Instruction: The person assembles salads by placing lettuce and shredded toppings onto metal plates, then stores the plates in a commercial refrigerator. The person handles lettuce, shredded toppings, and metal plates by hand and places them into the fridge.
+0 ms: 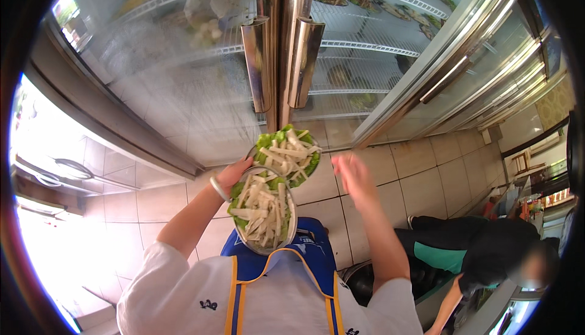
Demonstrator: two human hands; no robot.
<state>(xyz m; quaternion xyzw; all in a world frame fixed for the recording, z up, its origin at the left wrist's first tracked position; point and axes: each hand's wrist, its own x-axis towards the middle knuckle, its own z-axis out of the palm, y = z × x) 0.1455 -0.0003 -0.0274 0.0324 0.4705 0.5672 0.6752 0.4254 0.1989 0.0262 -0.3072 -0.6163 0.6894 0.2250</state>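
Two metal-rimmed plates are held one beyond the other in front of my apron. The far plate and the near plate both carry pale, off-white strips of food on green lettuce leaves. My left hand, with a white bangle at the wrist, grips them from the left; its thumb lies by the far plate's rim and most of its fingers are hidden underneath. To the right of the far plate, my right hand is raised over the floor, apart from both plates. It is smeared by motion, and nothing shows in it.
Just ahead stands a glass-doored display fridge with two upright metal handles. Its wire shelves hold several plates of food. At right, a person in dark clothes bends beside a dark tub. Tiles cover the floor.
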